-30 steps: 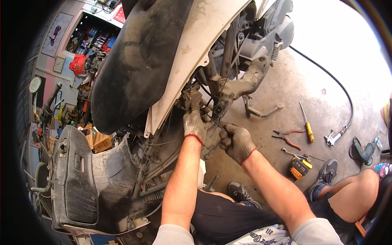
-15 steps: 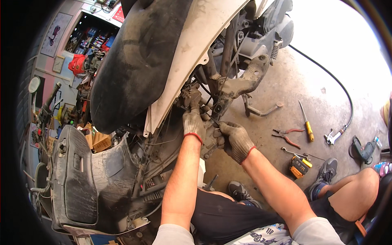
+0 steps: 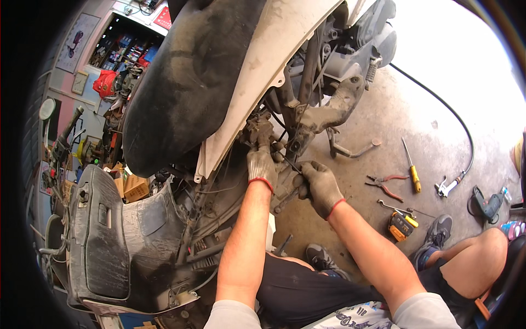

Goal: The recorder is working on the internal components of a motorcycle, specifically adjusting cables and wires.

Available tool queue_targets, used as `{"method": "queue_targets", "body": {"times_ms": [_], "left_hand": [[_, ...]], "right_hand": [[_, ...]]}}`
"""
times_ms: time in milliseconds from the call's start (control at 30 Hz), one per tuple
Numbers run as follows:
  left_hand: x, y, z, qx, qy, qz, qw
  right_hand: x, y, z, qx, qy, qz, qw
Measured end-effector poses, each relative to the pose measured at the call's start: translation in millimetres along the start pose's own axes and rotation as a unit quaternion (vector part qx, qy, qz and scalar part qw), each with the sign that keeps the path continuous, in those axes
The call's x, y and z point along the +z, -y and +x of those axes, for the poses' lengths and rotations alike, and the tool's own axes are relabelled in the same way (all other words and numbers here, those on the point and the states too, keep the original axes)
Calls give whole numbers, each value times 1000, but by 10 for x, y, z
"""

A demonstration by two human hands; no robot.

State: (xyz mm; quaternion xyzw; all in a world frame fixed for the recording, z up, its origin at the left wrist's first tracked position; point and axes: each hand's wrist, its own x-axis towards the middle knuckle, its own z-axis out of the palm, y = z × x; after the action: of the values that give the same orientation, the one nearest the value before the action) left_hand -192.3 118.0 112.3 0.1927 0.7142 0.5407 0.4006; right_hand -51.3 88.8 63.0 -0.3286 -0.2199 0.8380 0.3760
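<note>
A dusty scooter with a black seat [image 3: 186, 82] and a pale side panel [image 3: 252, 71] stands before me. My left hand [image 3: 259, 166], in a grimy knit glove with a red cuff, reaches under that panel. Its fingers are closed on a dirt-caked metal part [image 3: 259, 129]. To the right, my gloved right hand [image 3: 322, 187] pinches the end of a thin dark rod or cable [image 3: 291, 164], which slants up leftward to the left hand. Its far end is hidden among the parts. A dirty metal bracket [image 3: 334, 109] sits just above the right hand.
On the concrete floor at right lie red-handled pliers [image 3: 390, 185], a yellow-handled screwdriver [image 3: 415, 178], an air blow gun [image 3: 448, 187] on a black hose, a power drill [image 3: 487, 205] and a battery pack [image 3: 401, 226]. The kickstand [image 3: 356, 150] juts out nearby. Detached-looking dark bodywork [image 3: 104, 230] stands at left.
Both hands keep their grips and have hardly moved. The right hand's fingers have turned slightly, and more of the thin dark rod or cable shows. The whole view has shifted a little.
</note>
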Motion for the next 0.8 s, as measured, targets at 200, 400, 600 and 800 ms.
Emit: {"method": "queue_targets", "body": {"times_ms": [200, 400, 600, 800], "left_hand": [[-16, -26, -3, 7, 18, 14, 1000], [26, -3, 22, 39, 11, 23, 999], [8, -28, 11, 47, 10, 20, 999], [-18, -13, 15, 49, 25, 34, 998]], "right_hand": [[-71, -88, -11, -381, -117, -556, 729], [-64, -156, 107, 112, 138, 195, 964], [-1, -107, -24, -243, -90, -436, 862], [-215, -252, 270, 88, 122, 233, 961]]}}
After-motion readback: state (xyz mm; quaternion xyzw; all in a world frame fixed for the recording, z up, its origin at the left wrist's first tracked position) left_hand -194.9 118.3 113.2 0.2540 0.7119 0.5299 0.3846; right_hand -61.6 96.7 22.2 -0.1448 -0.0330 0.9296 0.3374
